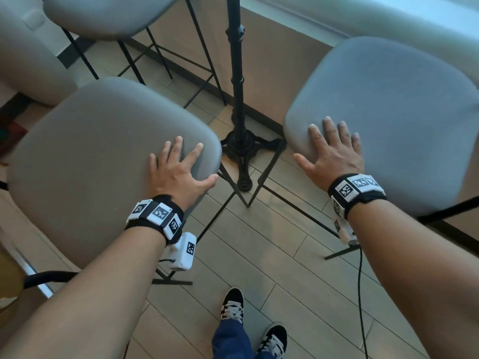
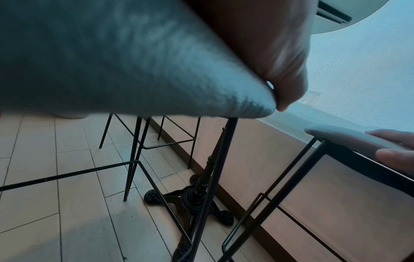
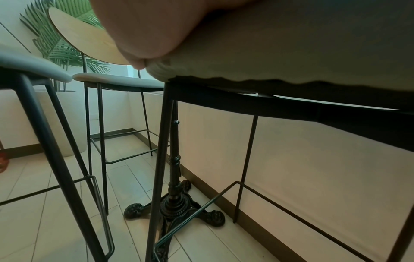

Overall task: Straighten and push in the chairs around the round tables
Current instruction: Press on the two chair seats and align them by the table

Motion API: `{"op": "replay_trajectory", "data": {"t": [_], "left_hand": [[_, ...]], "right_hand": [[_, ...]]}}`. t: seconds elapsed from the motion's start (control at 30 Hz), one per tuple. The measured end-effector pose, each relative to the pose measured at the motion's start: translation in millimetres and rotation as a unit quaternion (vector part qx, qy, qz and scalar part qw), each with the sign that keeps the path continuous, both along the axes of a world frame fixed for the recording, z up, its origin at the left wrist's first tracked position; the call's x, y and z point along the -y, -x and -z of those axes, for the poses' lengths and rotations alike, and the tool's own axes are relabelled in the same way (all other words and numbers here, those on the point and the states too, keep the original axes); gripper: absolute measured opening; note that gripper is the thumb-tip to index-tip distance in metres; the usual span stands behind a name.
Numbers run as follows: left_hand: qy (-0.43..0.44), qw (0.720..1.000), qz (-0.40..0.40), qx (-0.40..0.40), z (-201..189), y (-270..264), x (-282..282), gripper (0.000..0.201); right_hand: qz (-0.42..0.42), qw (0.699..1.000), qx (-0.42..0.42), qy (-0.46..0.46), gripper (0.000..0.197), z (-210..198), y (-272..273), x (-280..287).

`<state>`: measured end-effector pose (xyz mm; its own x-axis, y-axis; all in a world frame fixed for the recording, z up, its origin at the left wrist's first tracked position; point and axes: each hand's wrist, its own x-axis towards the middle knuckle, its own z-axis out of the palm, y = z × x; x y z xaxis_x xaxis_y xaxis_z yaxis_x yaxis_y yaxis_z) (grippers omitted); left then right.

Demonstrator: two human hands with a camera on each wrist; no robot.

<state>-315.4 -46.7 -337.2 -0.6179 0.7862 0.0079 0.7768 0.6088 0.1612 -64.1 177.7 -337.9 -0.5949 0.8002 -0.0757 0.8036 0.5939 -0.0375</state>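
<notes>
Two tall stools with grey padded seats and thin black legs flank a black table pedestal (image 1: 239, 99). My left hand (image 1: 178, 167) lies flat with spread fingers on the near right corner of the left stool seat (image 1: 103, 151), thumb along its edge. My right hand (image 1: 331, 149) lies flat on the near left corner of the right stool seat (image 1: 401, 112), thumb out over the edge. In the left wrist view the left thumb (image 2: 280, 62) presses the seat corner (image 2: 112, 62). In the right wrist view the right hand (image 3: 145, 31) rests against the seat (image 3: 291, 44). Neither hand grips anything.
A third grey stool (image 1: 103, 14) stands beyond the left one. The pedestal's cast-iron base (image 1: 243, 149) sits on the plank floor between the stool legs, near a low wall (image 1: 272, 73) under a window. My shoes (image 1: 233, 307) are behind the stools. A potted palm (image 3: 62, 44) stands at the far left.
</notes>
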Motion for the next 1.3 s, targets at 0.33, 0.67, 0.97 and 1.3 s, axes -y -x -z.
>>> {"op": "replay_trajectory", "data": {"t": [0.33, 0.67, 0.97, 1.3], "left_hand": [[-0.005, 1.000, 0.004, -0.009, 0, -5, -5, 0.080], [-0.002, 1.000, 0.003, -0.012, 2, -6, -8, 0.075], [-0.010, 1.000, -0.008, -0.005, 2, -6, -5, 0.073], [-0.001, 1.000, -0.006, -0.003, 3, -4, -4, 0.073]], "right_hand": [[0.036, 0.999, -0.001, -0.010, 0.078, 7, -11, 6], [0.066, 0.996, -0.064, -0.013, 0.071, 9, 2, 6], [0.061, 0.996, -0.062, -0.006, 0.071, 8, -1, 10], [0.058, 0.997, -0.052, -0.002, 0.070, 6, -3, 11]]}}
